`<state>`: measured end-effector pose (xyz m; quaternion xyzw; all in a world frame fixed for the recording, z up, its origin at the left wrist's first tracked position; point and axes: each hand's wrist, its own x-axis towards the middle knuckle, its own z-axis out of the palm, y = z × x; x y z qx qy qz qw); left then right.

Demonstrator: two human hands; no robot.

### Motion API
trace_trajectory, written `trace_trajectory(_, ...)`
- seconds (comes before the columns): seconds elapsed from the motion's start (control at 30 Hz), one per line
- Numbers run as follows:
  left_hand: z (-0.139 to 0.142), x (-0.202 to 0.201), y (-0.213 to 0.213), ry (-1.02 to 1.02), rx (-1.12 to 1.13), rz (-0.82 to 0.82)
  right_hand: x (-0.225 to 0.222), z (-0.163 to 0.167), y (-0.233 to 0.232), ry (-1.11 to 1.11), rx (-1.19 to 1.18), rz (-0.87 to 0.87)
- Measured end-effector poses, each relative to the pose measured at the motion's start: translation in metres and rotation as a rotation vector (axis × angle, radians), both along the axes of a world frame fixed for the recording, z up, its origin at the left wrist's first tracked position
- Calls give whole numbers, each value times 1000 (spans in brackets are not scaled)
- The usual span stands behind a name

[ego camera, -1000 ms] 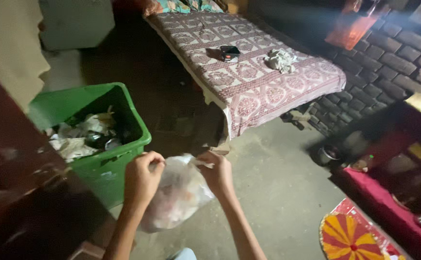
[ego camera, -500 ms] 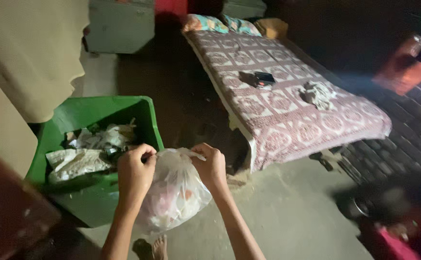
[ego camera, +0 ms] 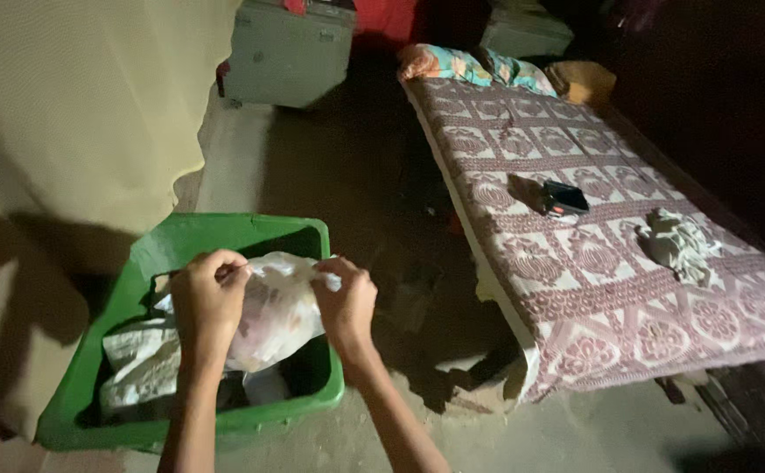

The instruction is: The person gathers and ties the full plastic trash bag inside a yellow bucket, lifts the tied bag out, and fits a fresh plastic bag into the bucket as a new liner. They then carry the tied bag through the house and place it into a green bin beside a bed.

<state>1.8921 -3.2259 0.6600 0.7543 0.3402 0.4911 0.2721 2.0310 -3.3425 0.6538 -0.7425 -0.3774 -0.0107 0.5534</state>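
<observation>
bag [ego camera: 273, 307] over bin [ego camera: 225, 235], bed [ego camera: 610, 236] right

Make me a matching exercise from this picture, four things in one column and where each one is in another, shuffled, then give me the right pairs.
Things:
1. translucent plastic bag
2. green bin
3. crumpled pale cloth
4. patterned pillow

Places:
A. at the far end of the bed
B. on the floor beside the bed, against the wall
C. held by the left hand and the right hand, over the bin
D. lying on the bedcover near the bed's near end

Pairs: 1-C, 2-B, 3-D, 4-A
</observation>
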Motion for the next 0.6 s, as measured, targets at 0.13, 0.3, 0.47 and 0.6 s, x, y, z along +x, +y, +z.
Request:
trace_trajectory(0.13, -24, 13, 32, 67, 19, 139, 8, -32, 44, -131, -36, -24)
trace_trajectory(0.3, -53, 18, 59, 90, 38, 194, 13, -73, 76, 86, -52, 54)
trace_trajectory(0.47, -75, 23, 76, 233, 61, 352, 25, -102, 99, 183, -89, 168)
trace_trajectory(0.6, -89, 24, 87, 165, -74, 352, 34, -116, 116, 77, -130, 319)
